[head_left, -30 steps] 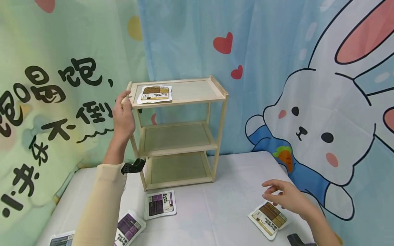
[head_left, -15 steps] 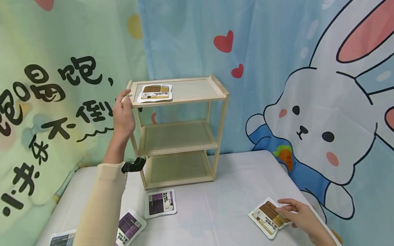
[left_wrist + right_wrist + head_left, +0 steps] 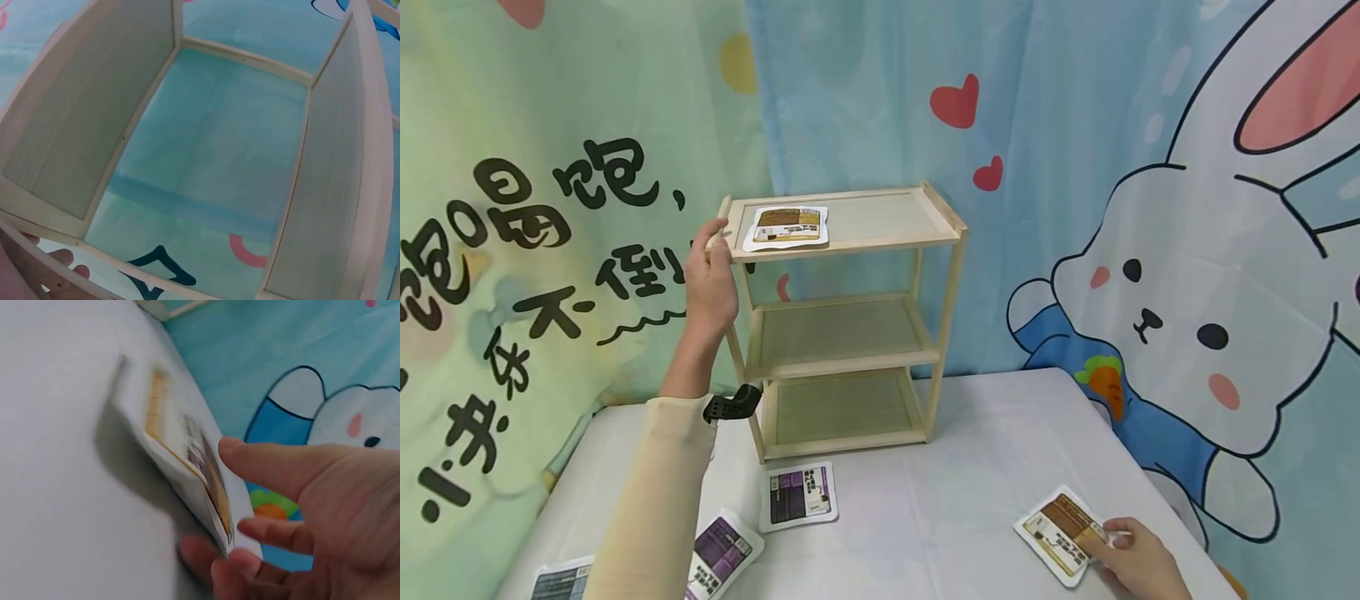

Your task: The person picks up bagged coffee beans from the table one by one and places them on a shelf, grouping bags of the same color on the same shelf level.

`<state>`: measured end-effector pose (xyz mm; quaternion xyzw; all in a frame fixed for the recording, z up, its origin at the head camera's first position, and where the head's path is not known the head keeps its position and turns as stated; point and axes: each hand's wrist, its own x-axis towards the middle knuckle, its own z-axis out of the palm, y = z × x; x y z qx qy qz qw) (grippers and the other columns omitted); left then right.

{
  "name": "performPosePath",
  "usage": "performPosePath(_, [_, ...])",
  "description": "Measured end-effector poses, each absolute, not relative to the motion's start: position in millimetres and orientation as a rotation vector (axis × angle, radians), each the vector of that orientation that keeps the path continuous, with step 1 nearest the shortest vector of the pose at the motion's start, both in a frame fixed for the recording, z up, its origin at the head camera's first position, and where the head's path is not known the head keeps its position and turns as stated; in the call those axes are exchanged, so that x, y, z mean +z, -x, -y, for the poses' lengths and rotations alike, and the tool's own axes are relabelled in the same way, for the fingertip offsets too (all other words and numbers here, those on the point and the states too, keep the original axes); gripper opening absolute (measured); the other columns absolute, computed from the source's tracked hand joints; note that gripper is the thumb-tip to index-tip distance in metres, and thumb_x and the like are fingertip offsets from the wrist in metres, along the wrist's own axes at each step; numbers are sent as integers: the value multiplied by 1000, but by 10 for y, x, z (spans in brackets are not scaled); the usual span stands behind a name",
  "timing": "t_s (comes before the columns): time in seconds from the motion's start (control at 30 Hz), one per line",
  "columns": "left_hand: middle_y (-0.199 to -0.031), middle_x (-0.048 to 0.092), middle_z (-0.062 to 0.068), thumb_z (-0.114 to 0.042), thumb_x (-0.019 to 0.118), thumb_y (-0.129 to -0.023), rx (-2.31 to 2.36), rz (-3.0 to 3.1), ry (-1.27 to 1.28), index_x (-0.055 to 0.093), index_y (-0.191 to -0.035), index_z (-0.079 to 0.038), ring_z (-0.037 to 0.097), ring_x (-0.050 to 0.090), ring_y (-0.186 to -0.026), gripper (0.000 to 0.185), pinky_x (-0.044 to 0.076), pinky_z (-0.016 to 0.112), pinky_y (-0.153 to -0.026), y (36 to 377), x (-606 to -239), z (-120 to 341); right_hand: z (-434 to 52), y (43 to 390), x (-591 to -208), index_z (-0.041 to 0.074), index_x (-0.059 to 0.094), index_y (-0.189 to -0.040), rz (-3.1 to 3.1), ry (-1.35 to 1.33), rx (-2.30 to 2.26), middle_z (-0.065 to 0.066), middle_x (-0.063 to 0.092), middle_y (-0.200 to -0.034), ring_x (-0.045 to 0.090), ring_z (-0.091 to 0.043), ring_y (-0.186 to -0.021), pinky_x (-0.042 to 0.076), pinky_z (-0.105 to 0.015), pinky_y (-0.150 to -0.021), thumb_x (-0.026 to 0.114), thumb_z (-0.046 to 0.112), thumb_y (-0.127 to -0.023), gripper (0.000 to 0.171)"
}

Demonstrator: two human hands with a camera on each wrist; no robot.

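Backdrop [image 3: 1150,208]: a printed cloth with a big rabbit is hanging behind both hands, far beyond the reach of the right one.
Table [image 3: 940,500]: a white cover is lying under both hands; the right hand is working at its near right edge.
Shelf rack [image 3: 842,325]: a light wooden rack with three levels is standing at the back, well apart from the right hand. It is looking stiff and not heavy — a grip on the top corner seems enough to steady it.
Left hand [image 3: 711,275]: it is gripping the top left corner of the rack, thumb over the rim, fingers curled round the post.
Right hand [image 3: 1138,558]: it is pinching the near edge of the brown pouch, thumb above and fingers below, as the right wrist view is showing.
Brown pouch [image 3: 1060,532]: it is lying flat at the fingertips of the right hand, one edge already lifting from the cover. I judge it thin, light and a little floppy, with a smooth skin that may be slipping — holding it by the sealed edge looks best.
Pouch on top level [image 3: 786,227]: it is resting just beside the left thumb.
Purple pouches [image 3: 797,496]: they are lying below the left forearm, well apart from the right hand.
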<state>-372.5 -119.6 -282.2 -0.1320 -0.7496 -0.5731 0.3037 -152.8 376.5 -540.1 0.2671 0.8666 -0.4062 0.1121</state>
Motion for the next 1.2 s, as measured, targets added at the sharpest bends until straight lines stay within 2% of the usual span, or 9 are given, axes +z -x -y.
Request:
performPosePath(0.07, [-127, 51, 18, -21, 29, -102, -1508, 1995, 342, 47, -140, -7, 19, 38, -78, 45, 30, 31, -67, 3722, -2819, 1198, -3711, 1533, -5394, -19, 40, -122, -2595, -790, -1104, -31, 53, -95, 55, -33, -82, 49, -42, -72, 74, 54, -79, 91])
performPosePath(0.17, [-127, 51, 18, -22, 30, -101, -1497, 2008, 336, 47, -141, -8, 20, 39, -78, 45, 31, 31, -67, 3715, -2814, 1198, -3617, 1548, -5384, -21, 40, -120, -2691, -809, -964, -36, 51, -98, 51, -40, -86, 47, -51, -77, 74, 60, -75, 98])
performPosePath(0.33, [-136, 48, 17, -25, 30, -101, -1486, 2030, 329, 46, -141, -8, 21, 43, -103, 46, 33, 34, -80, 3704, -2815, 1196, -3444, 1629, -5420, -20, 37, -123, -2766, -919, -941, -41, 35, -101, 46, -47, -88, 45, -57, -79, 81, 48, -73, 95])
performPosePath(0.57, [-138, 46, 17, -27, 29, -102, -1480, 2039, 321, 45, -142, -8, 23, 43, -105, 47, 32, 37, -82, 3700, -2827, 1201, -3296, 1754, -5476, -15, 33, -133, -2856, -867, -1135, -43, 37, -118, 42, -57, -108, 38, -64, -90, 82, 27, -75, 87])
performPosePath(0.67, [-140, 45, 17, -28, 29, -102, -1485, 2039, 327, 45, -142, -8, 22, 42, -108, 47, 33, 38, -85, 3695, -2827, 1203, -3250, 1803, -5485, -9, 36, -135, -2902, -847, -1157, -39, 43, -126, 43, -57, -113, 36, -64, -93, 77, 24, -80, 76])
performPosePath(0.87, [-141, 45, 17, -27, 29, -102, -1485, 2031, 347, 45, -141, -8, 21, 42, -111, 47, 34, 39, -89, 3701, -2832, 1192, -3159, 1873, -5494, -5, 33, -139, -2916, -756, -1240, -37, 38, -135, 35, -57, -124, 30, -65, -99, 64, 16, -89, 63])
performPosePath(1.0, [-137, 47, 18, -27, 29, -102, -1479, 2026, 344, 45, -141, -7, 22, 42, -107, 47, 33, 38, -85, 3699, -2833, 1192, -3074, 1915, -5407, -3, 34, -141, -2906, -705, -1346, -34, 36, -141, 30, -54, -130, 25, -64, -103, 62, 14, -90, 60])
performPosePath(1.1, [-136, 47, 18, -27, 29, -102, -1477, 2025, 341, 45, -141, -8, 22, 42, -106, 47, 32, 38, -83, 3696, -2830, 1197, -3010, 1926, -5274, 1, 40, -139, -2908, -660, -1425, -32, 37, -143, 32, -51, -130, 25, -64, -102, 65, 17, -90, 57])
performPosePath(1.2, [-138, 47, 17, -27, 29, -102, -1478, 2029, 336, 45, -141, -8, 22, 42, -107, 47, 32, 37, -83, 3695, -2827, 1204, -2935, 1933, -5109, 4, 44, -138, -2918, -607, -1491, -29, 38, -144, 39, -46, -126, 33, -60, -99, 66, 18, -90, 55])
